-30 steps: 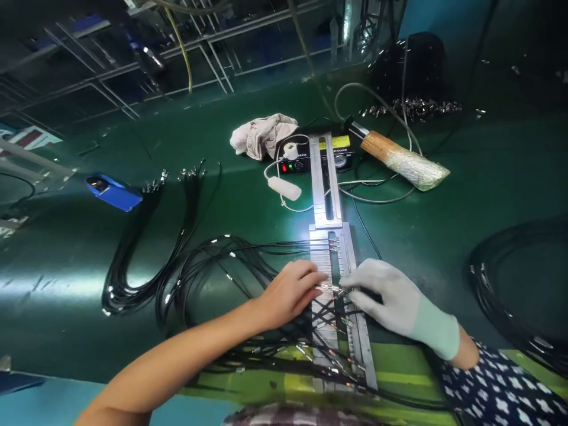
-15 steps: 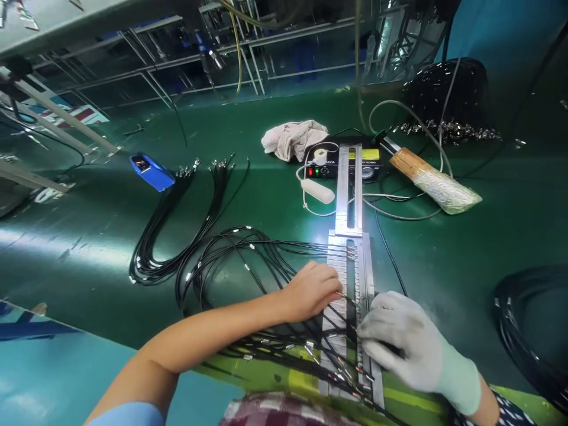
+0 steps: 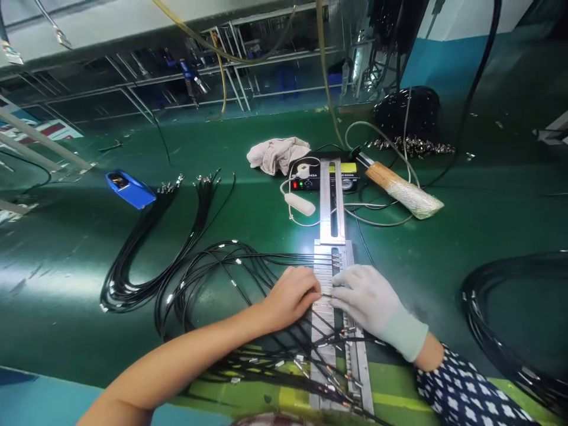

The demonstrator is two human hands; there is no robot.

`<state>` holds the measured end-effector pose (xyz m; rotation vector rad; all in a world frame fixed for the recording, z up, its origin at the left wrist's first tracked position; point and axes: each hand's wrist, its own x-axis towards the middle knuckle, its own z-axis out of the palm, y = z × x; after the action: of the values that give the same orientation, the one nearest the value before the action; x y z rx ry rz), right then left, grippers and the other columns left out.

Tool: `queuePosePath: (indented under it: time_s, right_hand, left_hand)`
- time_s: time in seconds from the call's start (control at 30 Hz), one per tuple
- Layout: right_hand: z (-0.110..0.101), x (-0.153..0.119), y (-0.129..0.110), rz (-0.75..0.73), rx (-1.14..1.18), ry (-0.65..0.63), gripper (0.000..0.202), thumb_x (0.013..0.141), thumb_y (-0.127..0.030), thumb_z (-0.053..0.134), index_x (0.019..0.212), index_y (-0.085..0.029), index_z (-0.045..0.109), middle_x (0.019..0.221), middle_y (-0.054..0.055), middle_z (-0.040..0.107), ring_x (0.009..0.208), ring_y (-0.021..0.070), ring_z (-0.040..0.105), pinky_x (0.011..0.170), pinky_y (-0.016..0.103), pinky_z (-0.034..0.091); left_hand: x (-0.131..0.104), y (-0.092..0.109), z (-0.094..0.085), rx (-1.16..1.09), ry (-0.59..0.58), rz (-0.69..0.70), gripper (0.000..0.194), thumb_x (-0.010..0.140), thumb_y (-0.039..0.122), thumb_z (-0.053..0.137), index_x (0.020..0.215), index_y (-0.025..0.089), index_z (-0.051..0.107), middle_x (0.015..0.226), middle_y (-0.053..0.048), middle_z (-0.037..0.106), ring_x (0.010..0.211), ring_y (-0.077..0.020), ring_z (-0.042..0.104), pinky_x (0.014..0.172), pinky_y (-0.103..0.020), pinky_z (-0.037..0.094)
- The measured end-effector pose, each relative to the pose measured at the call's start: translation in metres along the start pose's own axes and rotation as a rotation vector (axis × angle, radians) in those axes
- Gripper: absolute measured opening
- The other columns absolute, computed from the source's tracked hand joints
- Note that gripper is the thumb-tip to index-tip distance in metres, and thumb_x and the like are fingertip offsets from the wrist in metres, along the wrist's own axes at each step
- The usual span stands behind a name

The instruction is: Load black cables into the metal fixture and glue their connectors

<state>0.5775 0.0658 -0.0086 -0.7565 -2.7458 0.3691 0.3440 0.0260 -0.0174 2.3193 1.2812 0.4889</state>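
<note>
A slotted metal fixture [image 3: 320, 349] runs away from me across the green table, with thin black cables [image 3: 284, 255] laid side by side in its grooves. My bare left hand [image 3: 293, 297] rests at its left edge, fingers pinched on a black cable. Across the slot, my right hand [image 3: 366, 299], in a white glove, has its fingertips closed on the same cable's end, largely hiding it. Nearer to me, loose cables with stripped ends [image 3: 328, 387] lie crosswise over the fixture.
A black control box [image 3: 306, 183] stands behind the fixture, beside a rag [image 3: 277, 155] and a wrapped wooden handle [image 3: 402, 188]. On the left are a blue tool [image 3: 130, 189] and cable bundles [image 3: 133, 260]. Coiled cable [image 3: 470, 307] lies right; a dark cable pile [image 3: 408, 118] sits behind.
My right hand has moved up the fixture and over its slot, meeting the cable held by my left hand. The camera view has shifted, moving the scene left.
</note>
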Motion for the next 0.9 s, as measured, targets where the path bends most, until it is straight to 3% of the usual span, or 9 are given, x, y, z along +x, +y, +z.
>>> queuePosePath:
  time_s: [0.17,0.23,0.33,0.4,0.53,0.67,0.9]
  right_hand:
    - [0.006,-0.008,0.013,0.098,0.099,0.138,0.017,0.095,-0.027,0.063,0.081,-0.024,0.072,0.114,0.005,0.066,0.103,0.0267,0.054,0.087,0.044,0.043]
    - [0.009,-0.008,0.018,0.142,0.147,0.182,0.018,0.094,-0.026,0.063,0.078,-0.024,0.071,0.115,0.004,0.066,0.105,0.0264,0.054,0.090,0.045,0.044]
    - [0.013,-0.008,0.020,0.188,0.172,0.206,0.018,0.096,-0.025,0.059,0.082,-0.023,0.071,0.117,0.005,0.066,0.108,0.0259,0.055,0.094,0.046,0.045]
    - [0.014,-0.013,0.021,0.236,0.189,0.223,0.012,0.096,-0.029,0.059,0.099,-0.025,0.070,0.123,0.006,0.063,0.114,0.0272,0.054,0.098,0.049,0.045]
    - [0.017,-0.029,0.034,0.424,0.242,0.255,0.048,0.092,-0.044,0.061,0.136,-0.026,0.050,0.138,0.009,0.053,0.126,0.0316,0.048,0.106,0.057,0.041]
    - [0.022,-0.036,0.051,0.559,0.353,0.278,0.036,0.097,-0.043,0.049,0.128,-0.025,0.054,0.134,0.009,0.055,0.122,0.0298,0.052,0.104,0.054,0.045]
    - [0.020,-0.029,0.051,0.595,0.353,0.251,0.031,0.097,-0.040,0.047,0.123,-0.028,0.058,0.129,0.005,0.058,0.120,0.0288,0.053,0.103,0.053,0.045]
  left_hand:
    - [-0.025,-0.036,-0.016,0.374,0.067,0.036,0.021,0.101,0.023,0.040,0.094,0.016,0.058,0.096,-0.007,0.062,0.092,-0.0215,0.053,0.084,-0.037,0.037]
    - [-0.027,-0.041,-0.015,0.451,0.102,0.020,0.020,0.100,0.020,0.039,0.100,0.016,0.059,0.101,-0.009,0.063,0.096,-0.0232,0.053,0.086,-0.039,0.038]
    - [-0.016,-0.031,0.000,0.348,0.115,0.048,0.023,0.100,0.018,0.038,0.116,0.015,0.055,0.112,-0.012,0.062,0.104,-0.0236,0.053,0.088,-0.039,0.042]
    - [-0.004,-0.023,0.011,0.174,0.113,0.088,0.021,0.101,0.019,0.037,0.112,0.015,0.055,0.104,-0.011,0.062,0.097,-0.0207,0.055,0.083,-0.034,0.046]
    - [0.009,-0.026,0.013,-0.042,0.134,0.081,0.020,0.102,0.021,0.038,0.098,0.017,0.058,0.086,-0.005,0.059,0.082,-0.0160,0.054,0.074,-0.026,0.047]
    - [0.010,-0.041,-0.002,0.075,0.119,0.092,0.024,0.102,0.022,0.038,0.105,0.017,0.061,0.081,-0.004,0.056,0.076,-0.0154,0.052,0.068,-0.025,0.044]
    - [0.019,-0.053,-0.022,0.196,-0.062,0.261,0.037,0.102,0.017,0.030,0.126,0.017,0.058,0.088,-0.007,0.061,0.078,-0.0163,0.054,0.069,-0.027,0.043]
